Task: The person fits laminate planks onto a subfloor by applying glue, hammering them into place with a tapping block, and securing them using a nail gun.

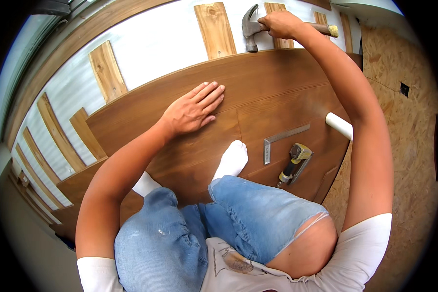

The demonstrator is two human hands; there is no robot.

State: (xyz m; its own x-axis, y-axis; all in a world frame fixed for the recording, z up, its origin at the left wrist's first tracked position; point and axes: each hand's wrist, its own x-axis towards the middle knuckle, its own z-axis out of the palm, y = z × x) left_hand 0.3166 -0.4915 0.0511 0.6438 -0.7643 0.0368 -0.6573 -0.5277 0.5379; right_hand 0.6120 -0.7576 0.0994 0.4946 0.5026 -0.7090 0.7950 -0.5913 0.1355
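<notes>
In my right hand (283, 24) is a claw hammer (250, 30), gripped by its wooden handle close to the head. The yellowish handle end points to the right. The hammer's face hangs just above the far edge of a brown wood plank (270, 65); whether it touches cannot be made out. My left hand (193, 108) lies flat, fingers stretched out, on the laid brown planks. Beyond the plank's edge, several light wood strips (215, 31) rest on white sheeting (155, 41).
Right of my white-socked foot (231, 159) lie a metal square (282, 136) and a yellow and black power tool (293, 163). A white cylinder (339, 125) rests beside my right arm. Bare particle board (399, 146) covers the right side. A long wooden board (82, 46) runs along the far left.
</notes>
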